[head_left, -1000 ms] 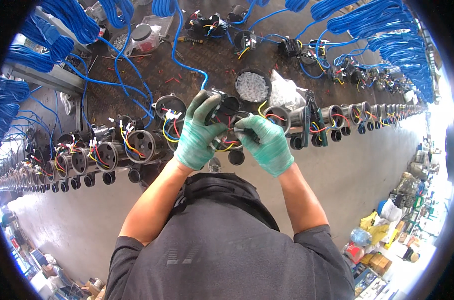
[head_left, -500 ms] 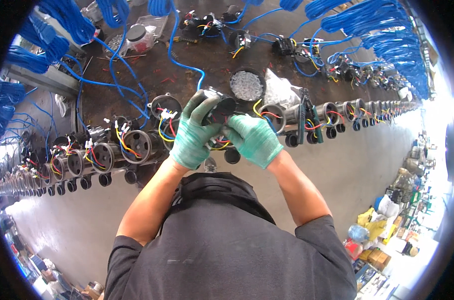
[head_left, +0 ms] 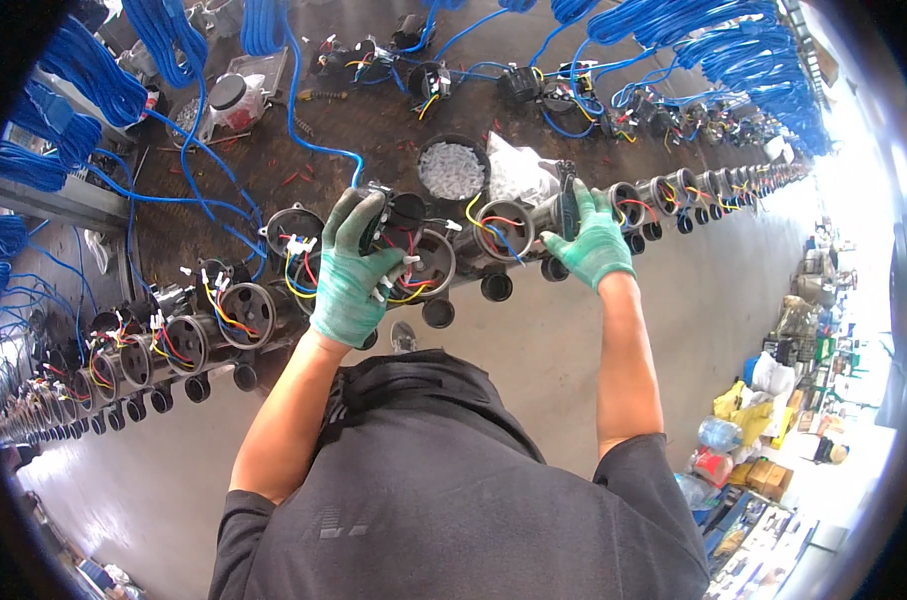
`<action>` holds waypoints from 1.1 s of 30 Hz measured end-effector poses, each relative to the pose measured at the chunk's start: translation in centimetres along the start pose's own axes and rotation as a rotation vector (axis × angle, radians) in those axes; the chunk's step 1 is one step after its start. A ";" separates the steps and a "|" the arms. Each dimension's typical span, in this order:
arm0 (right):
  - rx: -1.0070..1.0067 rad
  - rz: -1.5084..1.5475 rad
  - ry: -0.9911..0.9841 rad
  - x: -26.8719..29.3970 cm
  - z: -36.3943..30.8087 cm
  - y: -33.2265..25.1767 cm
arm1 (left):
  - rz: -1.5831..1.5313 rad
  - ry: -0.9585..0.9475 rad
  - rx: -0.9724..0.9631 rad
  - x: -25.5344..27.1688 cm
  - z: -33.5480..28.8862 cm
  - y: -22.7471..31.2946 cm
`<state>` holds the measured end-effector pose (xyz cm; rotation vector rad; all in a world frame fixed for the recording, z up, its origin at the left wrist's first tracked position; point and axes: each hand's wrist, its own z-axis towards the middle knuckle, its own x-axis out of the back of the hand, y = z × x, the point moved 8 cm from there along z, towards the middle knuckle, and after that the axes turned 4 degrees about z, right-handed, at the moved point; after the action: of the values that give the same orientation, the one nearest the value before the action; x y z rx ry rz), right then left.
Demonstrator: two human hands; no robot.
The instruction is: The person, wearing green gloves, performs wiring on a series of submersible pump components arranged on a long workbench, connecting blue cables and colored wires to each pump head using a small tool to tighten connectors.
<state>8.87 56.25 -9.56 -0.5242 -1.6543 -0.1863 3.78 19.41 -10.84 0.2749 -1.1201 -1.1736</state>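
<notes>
My left hand [head_left: 350, 285], in a green work glove, grips a black part [head_left: 406, 211] with a blue cable [head_left: 324, 150] running from it. Red, yellow and white-tipped wires [head_left: 399, 280] hang beside its fingers, in front of a round grey metal housing [head_left: 436, 262]. To the right, my right hand [head_left: 596, 242], gloved alike, has its fingers around a pair of dark-handled pliers [head_left: 567, 200]. Its thumb points left toward another open housing [head_left: 504, 230] with yellow, red and blue wires.
A black bowl of small white caps [head_left: 453, 170] and a white plastic bag [head_left: 519, 172] lie behind the housings. Rows of wired housings [head_left: 246, 313] line the bench edge on both sides. Coils of blue cable [head_left: 754, 60] hang overhead. A lidded jar [head_left: 232, 98] stands at far left.
My right hand has left the black part and moved right onto the pliers. My left hand still grips the part; the wires in front of the housing now show. The view has shifted right.
</notes>
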 end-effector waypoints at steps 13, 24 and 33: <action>0.634 0.475 0.210 1.9 -10.9 -11.1 | 0.106 -0.002 -0.096 0.7 0.3 1.3; 0.499 0.503 -0.096 -2.5 -11.5 -16.0 | 0.119 -0.024 -0.111 0.9 0.4 1.6; 0.533 0.381 -0.097 -5.4 -10.9 -16.4 | -0.197 0.012 0.114 0.0 0.0 -0.6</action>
<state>11.78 36.09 -10.21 -0.4296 -1.5809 0.5539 3.44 19.19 -11.22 0.4890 -1.1711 -1.2806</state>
